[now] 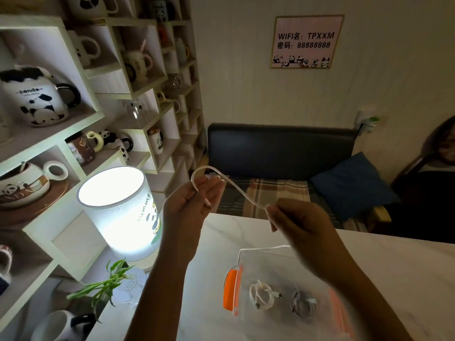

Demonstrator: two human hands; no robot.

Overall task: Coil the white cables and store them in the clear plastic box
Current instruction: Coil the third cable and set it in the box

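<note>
Both my hands hold one white cable [242, 192] up above the table. My left hand [197, 200] grips one end, where the cable bends into a small loop over my fingers. My right hand [293, 217] pinches the cable further along; from there it drops down and trails over the rim of the clear plastic box [246, 264]. The box lies on the white table below my right forearm, with an orange clasp [230, 290] on its left side. Inside it lie a coiled white cable [262, 295] and a second, greyer coil [304, 305].
A lit cylindrical lamp [120, 212] stands left of my left hand, with a small green plant [108, 284] in a glass vase before it. Shelves of panda mugs [37, 99] fill the left. Beyond the table's far edge is a bench with a blue cushion [352, 183]. A person sits at far right.
</note>
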